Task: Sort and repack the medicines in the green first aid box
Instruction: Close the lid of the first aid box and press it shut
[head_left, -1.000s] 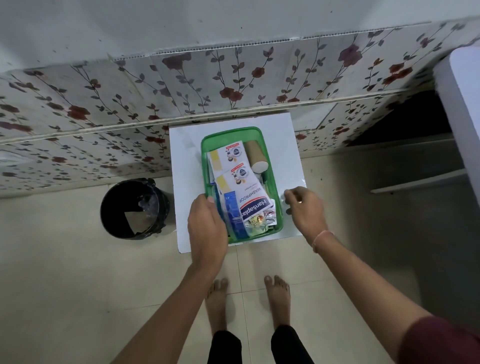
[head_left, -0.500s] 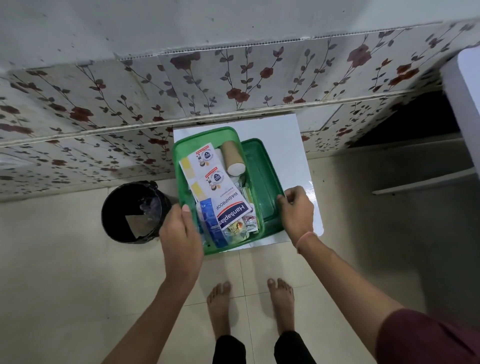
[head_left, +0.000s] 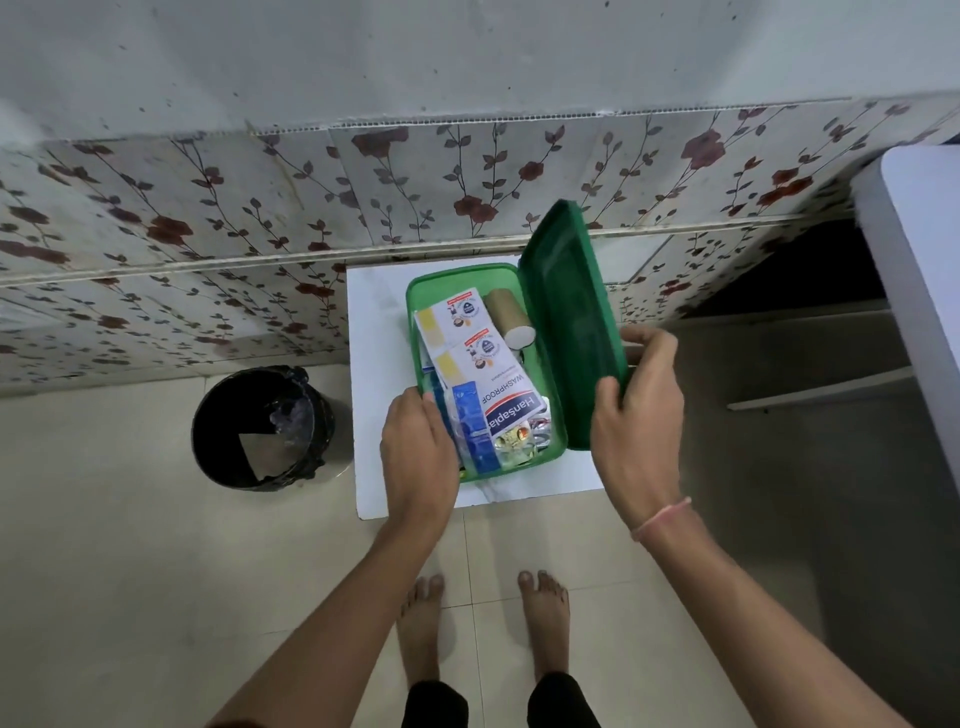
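The green first aid box (head_left: 554, 451) sits uncovered on a small white table (head_left: 379, 322). Inside lie two white medicine cartons (head_left: 457, 312), a brown bandage roll (head_left: 509, 317), a Hansaplast plaster box (head_left: 511, 408), a blue packet (head_left: 470, 421) and foil strips (head_left: 519, 439). My left hand (head_left: 418, 452) grips the box's near left rim. My right hand (head_left: 636, 410) holds the green lid (head_left: 569, 322) tilted up on edge over the box's right side.
A black waste bin (head_left: 262, 428) stands on the tiled floor left of the table. A floral-tiled wall runs behind. A white furniture edge (head_left: 914, 270) and a shelf are at the right. My bare feet stand just in front of the table.
The lid came off the box to the right and is now lifted up on edge in my right hand. My left hand stays on the box's left rim.
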